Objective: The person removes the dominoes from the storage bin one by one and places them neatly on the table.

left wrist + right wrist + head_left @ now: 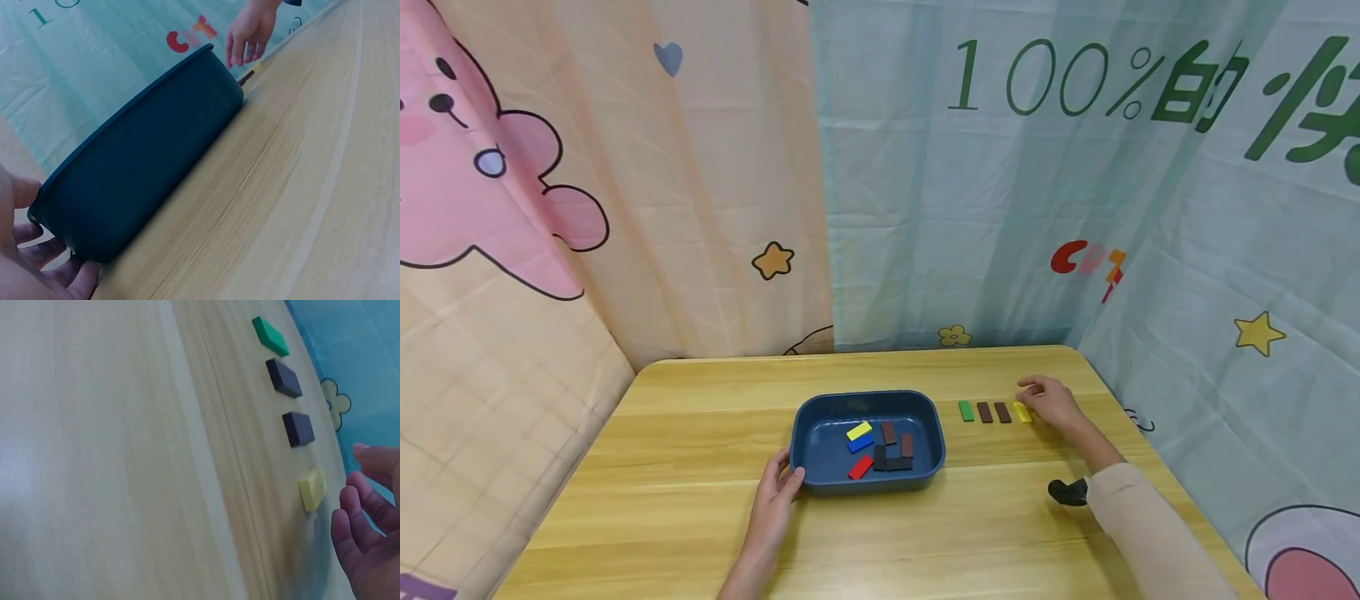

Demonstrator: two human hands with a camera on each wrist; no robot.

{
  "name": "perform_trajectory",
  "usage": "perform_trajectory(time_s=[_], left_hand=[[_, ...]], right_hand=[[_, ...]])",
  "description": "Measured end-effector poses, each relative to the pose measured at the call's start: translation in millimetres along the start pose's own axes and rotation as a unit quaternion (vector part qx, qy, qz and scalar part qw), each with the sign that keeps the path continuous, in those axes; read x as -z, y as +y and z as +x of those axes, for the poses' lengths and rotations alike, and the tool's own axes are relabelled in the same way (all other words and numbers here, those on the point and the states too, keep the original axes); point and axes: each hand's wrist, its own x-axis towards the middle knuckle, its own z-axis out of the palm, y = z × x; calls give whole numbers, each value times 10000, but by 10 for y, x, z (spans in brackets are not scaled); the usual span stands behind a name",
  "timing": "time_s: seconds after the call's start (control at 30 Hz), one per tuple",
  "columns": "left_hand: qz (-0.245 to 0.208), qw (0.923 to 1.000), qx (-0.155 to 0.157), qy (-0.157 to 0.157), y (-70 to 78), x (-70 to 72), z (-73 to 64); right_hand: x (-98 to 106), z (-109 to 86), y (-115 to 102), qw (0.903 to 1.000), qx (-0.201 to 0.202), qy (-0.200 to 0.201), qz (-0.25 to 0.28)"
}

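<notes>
My left hand (pixel 775 492) grips the left end of a dark blue plastic tub (pixel 865 487), thumb at the rim and fingers against the outer wall. Inside the tub lie a yellow block (pixel 859 430), a blue block (pixel 861 442), a red block (pixel 861 467), and brown and black ones. Over the table's right side, my right hand (pixel 1051 402) hovers beside a yellow block (pixel 312 489), its fingers loosely bent and holding nothing. That block ends a row with a green block (pixel 270 336) and two dark brown blocks (pixel 284 378).
The wooden table (pixel 700 450) has patterned curtains (pixel 910 208) behind it and along both sides. A black strap-like object (pixel 1067 492) shows at the right sleeve's cuff (pixel 1120 483).
</notes>
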Motion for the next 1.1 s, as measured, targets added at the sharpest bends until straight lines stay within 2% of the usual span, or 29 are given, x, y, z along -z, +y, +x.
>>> perform_trajectory(time_s=[0.3, 0.6, 0.83, 1.1], left_hand=[[32, 10000, 22, 60, 5, 13, -8], [-13, 10000, 48, 46, 15, 23, -12], [-43, 9999, 101, 48, 22, 3, -11], [-19, 10000, 0, 16, 34, -1, -2]], right_hand=[[-57, 126, -250, 9989, 459, -131, -22], [-133, 224, -721, 9964, 723, -442, 47], [-231, 328, -1058, 9895, 1272, -685, -70], [-345, 426, -1385, 9826, 1601, -939, -38]])
